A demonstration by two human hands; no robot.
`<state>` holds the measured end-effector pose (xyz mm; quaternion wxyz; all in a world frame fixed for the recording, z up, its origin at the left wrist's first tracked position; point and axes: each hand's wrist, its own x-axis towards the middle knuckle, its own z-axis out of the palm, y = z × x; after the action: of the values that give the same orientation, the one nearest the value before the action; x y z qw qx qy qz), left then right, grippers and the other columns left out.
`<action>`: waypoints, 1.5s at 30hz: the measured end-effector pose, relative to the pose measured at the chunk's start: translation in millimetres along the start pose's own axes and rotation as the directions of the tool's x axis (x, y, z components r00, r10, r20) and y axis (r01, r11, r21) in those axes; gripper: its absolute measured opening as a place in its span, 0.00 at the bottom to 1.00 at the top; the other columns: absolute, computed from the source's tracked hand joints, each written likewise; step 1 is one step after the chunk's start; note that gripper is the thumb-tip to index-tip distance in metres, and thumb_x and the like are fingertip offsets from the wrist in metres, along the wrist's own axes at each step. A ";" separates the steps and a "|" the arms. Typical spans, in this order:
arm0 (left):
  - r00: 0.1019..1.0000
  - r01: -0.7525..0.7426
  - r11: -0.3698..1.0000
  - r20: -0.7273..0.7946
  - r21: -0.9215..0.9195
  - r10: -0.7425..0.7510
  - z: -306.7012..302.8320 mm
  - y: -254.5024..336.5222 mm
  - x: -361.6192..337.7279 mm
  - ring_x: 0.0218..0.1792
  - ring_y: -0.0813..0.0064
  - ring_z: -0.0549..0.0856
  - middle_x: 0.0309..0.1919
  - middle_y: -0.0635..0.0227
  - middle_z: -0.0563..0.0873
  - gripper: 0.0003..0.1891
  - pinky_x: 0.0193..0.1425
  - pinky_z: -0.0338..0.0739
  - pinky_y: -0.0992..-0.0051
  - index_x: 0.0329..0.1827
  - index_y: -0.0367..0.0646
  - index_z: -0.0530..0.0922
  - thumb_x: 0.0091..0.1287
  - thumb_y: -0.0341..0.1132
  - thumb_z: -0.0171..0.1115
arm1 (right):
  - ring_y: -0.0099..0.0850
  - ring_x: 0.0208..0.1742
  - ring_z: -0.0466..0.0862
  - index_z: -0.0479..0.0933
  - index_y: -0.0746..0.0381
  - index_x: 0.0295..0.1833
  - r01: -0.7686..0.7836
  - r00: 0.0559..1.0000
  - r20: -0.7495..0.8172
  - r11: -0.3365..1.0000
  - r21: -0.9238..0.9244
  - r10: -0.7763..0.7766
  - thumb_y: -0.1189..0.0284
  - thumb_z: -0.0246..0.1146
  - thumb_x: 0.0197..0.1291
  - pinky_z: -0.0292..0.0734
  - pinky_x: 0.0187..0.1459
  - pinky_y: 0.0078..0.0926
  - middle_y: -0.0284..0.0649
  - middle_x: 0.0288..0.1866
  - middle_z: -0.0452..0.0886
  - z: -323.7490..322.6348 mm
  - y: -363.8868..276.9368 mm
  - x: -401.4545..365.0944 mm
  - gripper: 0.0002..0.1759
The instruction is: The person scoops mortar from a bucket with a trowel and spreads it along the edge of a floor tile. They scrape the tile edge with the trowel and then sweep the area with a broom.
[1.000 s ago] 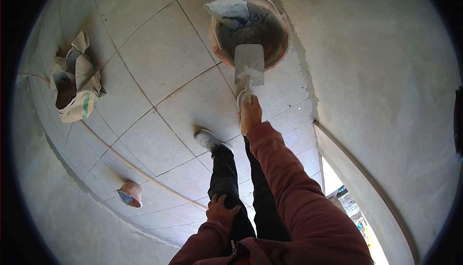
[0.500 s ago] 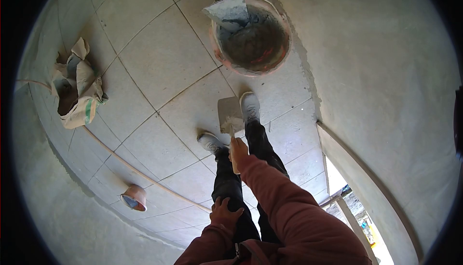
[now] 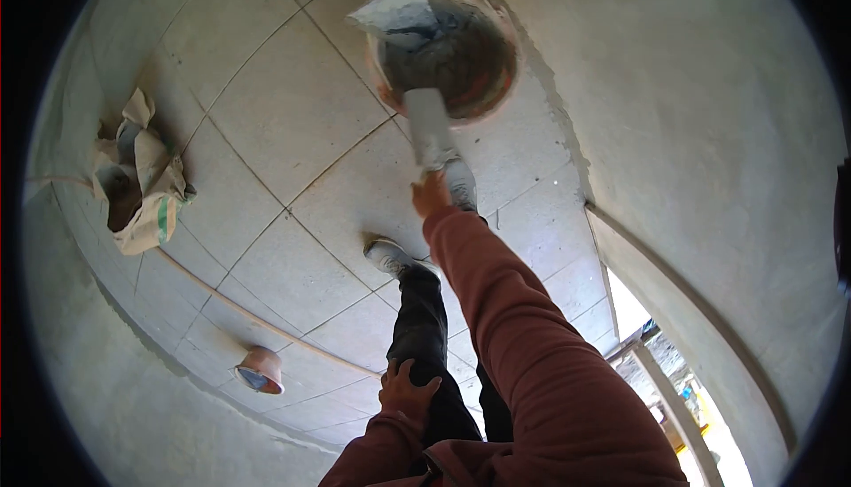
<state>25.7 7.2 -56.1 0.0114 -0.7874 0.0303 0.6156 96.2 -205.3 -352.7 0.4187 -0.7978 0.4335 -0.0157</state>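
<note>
One flat grey trowel in closed right fingers, left fingers splayed on trousers.

- yeah, can't make out any readable text, labels, brands, numbers or signs on anything here

we look forward and down from one camera on the head, above our own two hands.
</note>
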 end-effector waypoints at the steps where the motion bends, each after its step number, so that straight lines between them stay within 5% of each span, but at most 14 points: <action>1: 0.999 0.001 1.000 -0.038 0.013 0.000 -2.1 -2.4 1.1 0.60 0.53 0.66 0.61 0.54 0.65 0.36 0.59 0.65 0.59 0.55 0.49 0.71 0.41 0.54 0.67 | 0.54 0.55 0.67 0.53 0.74 0.60 -0.238 0.941 0.257 0.970 0.048 0.219 0.70 0.59 0.49 0.62 0.55 0.42 0.65 0.53 0.63 -1.6 -12.2 -17.6 0.35; 2: 0.998 -0.012 0.999 -0.065 0.030 0.014 -3.5 -2.6 1.5 0.60 0.54 0.66 0.61 0.55 0.65 0.36 0.59 0.66 0.59 0.55 0.50 0.71 0.41 0.54 0.67 | 0.53 0.55 0.67 0.55 0.74 0.57 0.187 0.928 0.369 0.928 -0.321 -0.060 0.70 0.59 0.48 0.63 0.54 0.41 0.64 0.51 0.65 18.6 -0.1 -47.9 0.33; 4: 0.994 -0.019 0.998 -0.105 0.067 0.026 -11.3 -1.8 -0.4 0.60 0.56 0.66 0.61 0.58 0.66 0.36 0.59 0.65 0.59 0.55 0.49 0.71 0.41 0.54 0.68 | 0.54 0.44 0.74 0.60 0.70 0.48 -0.370 0.825 0.480 0.927 0.063 0.297 0.71 0.59 0.49 0.68 0.46 0.42 0.59 0.41 0.72 0.0 -32.3 -93.8 0.23; 9: 0.977 -0.202 0.968 -0.040 0.152 0.210 -12.2 -21.6 17.5 0.57 0.56 0.70 0.58 0.57 0.69 0.35 0.60 0.66 0.63 0.54 0.46 0.72 0.42 0.52 0.68 | 0.54 0.41 0.76 0.60 0.68 0.48 -0.457 0.860 0.352 0.865 0.209 0.369 0.67 0.64 0.48 0.70 0.42 0.42 0.59 0.37 0.74 -37.6 -50.1 -192.5 0.27; 11: 0.969 -0.240 0.943 -0.001 0.232 0.247 -4.0 -23.4 20.9 0.56 0.56 0.70 0.57 0.56 0.70 0.35 0.59 0.66 0.63 0.54 0.46 0.72 0.42 0.52 0.68 | 0.53 0.43 0.76 0.61 0.66 0.50 -0.756 0.654 0.406 0.564 0.333 0.638 0.65 0.66 0.46 0.71 0.44 0.41 0.59 0.38 0.75 -65.7 -44.4 -209.8 0.29; 14: 0.960 -0.277 0.911 0.043 0.304 0.277 17.4 -29.8 9.9 0.56 0.55 0.71 0.56 0.56 0.71 0.34 0.59 0.67 0.63 0.54 0.45 0.72 0.42 0.51 0.68 | 0.52 0.45 0.76 0.63 0.63 0.51 -0.638 0.770 0.172 0.728 0.252 0.615 0.64 0.64 0.46 0.71 0.46 0.40 0.57 0.40 0.76 -120.2 -19.8 -235.3 0.29; 21: 0.956 -0.265 0.872 -0.004 0.411 0.292 57.0 -3.5 -18.0 0.56 0.57 0.71 0.55 0.55 0.72 0.32 0.60 0.66 0.65 0.54 0.42 0.72 0.46 0.48 0.67 | 0.51 0.47 0.76 0.66 0.61 0.52 -0.718 0.695 0.130 0.675 0.171 0.707 0.63 0.63 0.44 0.71 0.46 0.41 0.54 0.42 0.77 -223.3 61.1 -317.4 0.28; 32: 0.871 -0.254 0.861 -0.282 0.440 0.401 291.9 14.8 -50.4 0.50 0.57 0.76 0.46 0.54 0.78 0.27 0.56 0.70 0.64 0.50 0.41 0.74 0.46 0.44 0.67 | 0.49 0.46 0.77 0.68 0.58 0.50 -0.485 0.805 0.436 0.870 0.092 0.403 0.58 0.65 0.44 0.71 0.47 0.40 0.51 0.42 0.78 -355.7 204.8 -468.0 0.28; 38: 0.711 -0.534 0.520 0.021 0.667 0.703 411.8 37.5 -91.5 0.42 0.57 0.80 0.39 0.54 0.81 0.28 0.53 0.70 0.65 0.42 0.39 0.78 0.45 0.52 0.66 | 0.51 0.44 0.77 0.69 0.61 0.47 -0.607 0.671 0.393 0.770 -0.198 0.629 0.62 0.54 0.52 0.71 0.45 0.43 0.53 0.41 0.78 -517.0 339.4 -599.2 0.18; 40: 0.652 -0.704 0.316 0.404 0.636 0.641 452.7 62.8 -127.2 0.49 0.58 0.77 0.48 0.56 0.78 0.30 0.58 0.67 0.68 0.45 0.41 0.78 0.45 0.55 0.64 | 0.50 0.39 0.79 0.68 0.62 0.45 -0.601 0.738 0.208 0.765 -0.232 0.642 0.65 0.56 0.51 0.73 0.42 0.43 0.53 0.36 0.78 -535.5 375.0 -655.0 0.17; 41: 0.674 -0.705 0.563 0.655 0.433 0.341 480.5 65.7 -144.9 0.51 0.55 0.75 0.50 0.55 0.77 0.31 0.59 0.66 0.67 0.48 0.40 0.77 0.49 0.58 0.61 | 0.47 0.35 0.80 0.68 0.63 0.44 -0.581 0.786 0.117 0.790 -0.196 0.608 0.67 0.57 0.50 0.75 0.37 0.42 0.52 0.34 0.78 -539.2 386.9 -685.5 0.17; 42: 0.517 -0.665 0.699 0.838 0.263 0.176 538.0 11.1 -117.1 0.50 0.57 0.76 0.45 0.55 0.80 0.30 0.56 0.66 0.68 0.47 0.38 0.77 0.54 0.58 0.58 | 0.44 0.31 0.80 0.67 0.63 0.44 -0.706 0.695 0.142 0.706 -0.054 0.705 0.67 0.58 0.50 0.75 0.32 0.40 0.51 0.32 0.78 -549.4 380.2 -707.5 0.16; 43: 0.570 -0.389 0.836 0.814 0.388 -0.112 520.7 92.2 -237.9 0.48 0.62 0.78 0.38 0.58 0.82 0.26 0.53 0.69 0.71 0.46 0.38 0.78 0.59 0.54 0.54 | 0.40 0.27 0.81 0.67 0.63 0.43 -0.804 0.593 0.181 0.588 0.086 0.785 0.68 0.59 0.49 0.75 0.26 0.37 0.50 0.31 0.78 -557.9 372.2 -725.4 0.16; 45: 0.550 -0.466 0.728 0.809 0.502 -0.206 580.5 43.2 -222.2 0.44 0.69 0.80 0.33 0.62 0.82 0.23 0.48 0.71 0.76 0.43 0.36 0.78 0.63 0.50 0.51 | 0.37 0.25 0.79 0.66 0.62 0.44 -0.855 0.512 0.215 0.469 0.223 0.832 0.69 0.60 0.49 0.74 0.23 0.34 0.48 0.29 0.77 -550.0 384.1 -752.6 0.17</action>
<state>-592.7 3.6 19.9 0.2568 -0.3382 0.3041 0.8528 -847.2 -139.8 -3.4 0.5039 -0.4065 0.7458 0.1571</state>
